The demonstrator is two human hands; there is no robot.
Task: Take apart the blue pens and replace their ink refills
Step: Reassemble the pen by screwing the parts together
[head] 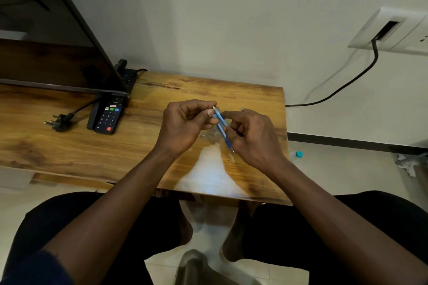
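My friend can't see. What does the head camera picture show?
Two hands hold a blue pen above a wooden table: the left hand pinches its top, the right hand holds lower down. A remote lies nearby.

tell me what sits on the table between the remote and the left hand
Nothing: in the head view the table is bare wood between the remote and the left hand, which pinches a blue pen.

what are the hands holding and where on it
A blue pen: the left hand pinches its upper end, and the right hand grips its lower half.
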